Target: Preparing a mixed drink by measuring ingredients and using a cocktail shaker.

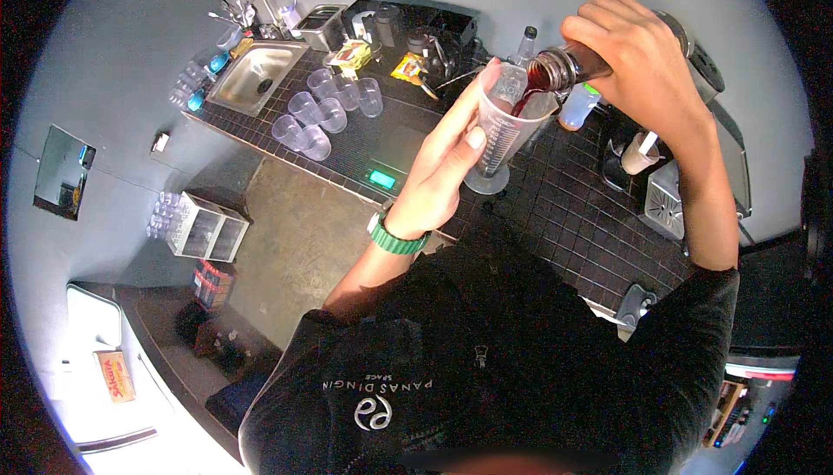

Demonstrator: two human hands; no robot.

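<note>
Bottle [587,62] over meas. cup [498,135]

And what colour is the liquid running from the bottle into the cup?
Dark red; the liquid shows best in the head view.

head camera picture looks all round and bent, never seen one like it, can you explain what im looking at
No machine here: a person is working bare-handed. The one picture comes from a wide fisheye camera worn on that person's head, looking down, so straight edges curve near the rim. The black shirt is the wearer's own. The left hand holds a clear measuring cup; the right hand tips a bottle, and dark red liquid runs from it into the cup. On the dark tiled counter are several clear plastic cups, and a green-lit display glows nearby. A metal sink sits toward the left.
</note>
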